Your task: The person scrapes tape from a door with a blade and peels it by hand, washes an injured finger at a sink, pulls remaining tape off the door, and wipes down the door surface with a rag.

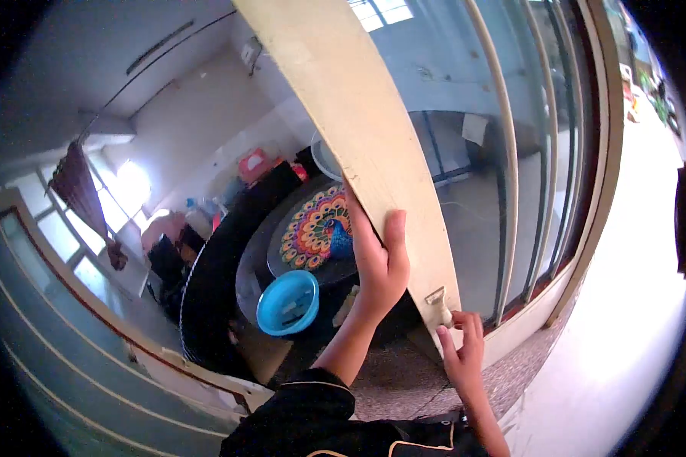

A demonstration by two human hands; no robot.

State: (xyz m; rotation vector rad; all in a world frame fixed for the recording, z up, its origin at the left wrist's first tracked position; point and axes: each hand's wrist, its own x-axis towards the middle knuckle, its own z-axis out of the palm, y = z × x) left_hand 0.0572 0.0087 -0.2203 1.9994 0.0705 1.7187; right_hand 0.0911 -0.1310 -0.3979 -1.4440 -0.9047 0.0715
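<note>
A cream-painted window frame (373, 114) slants across the middle, its glass pane (465, 198) and bars to the right. My left hand (381, 266) grips the frame's left edge, the thumb on the near face and the fingers along the side. Lower down, my right hand (463, 346) pinches a small pale piece with a wide, T-shaped head (437, 302). That head lies against the lower part of the frame. Whether it is a fixed window handle or a loose tool, I cannot tell.
Inside the opening, a blue basin (288, 303) holds small items beside a colourful peacock picture (320, 228) on a dark round surface. Another barred window sash (76, 335) stands at the left. A speckled stone sill (396, 392) runs below; a bright white surface (610, 335) lies right.
</note>
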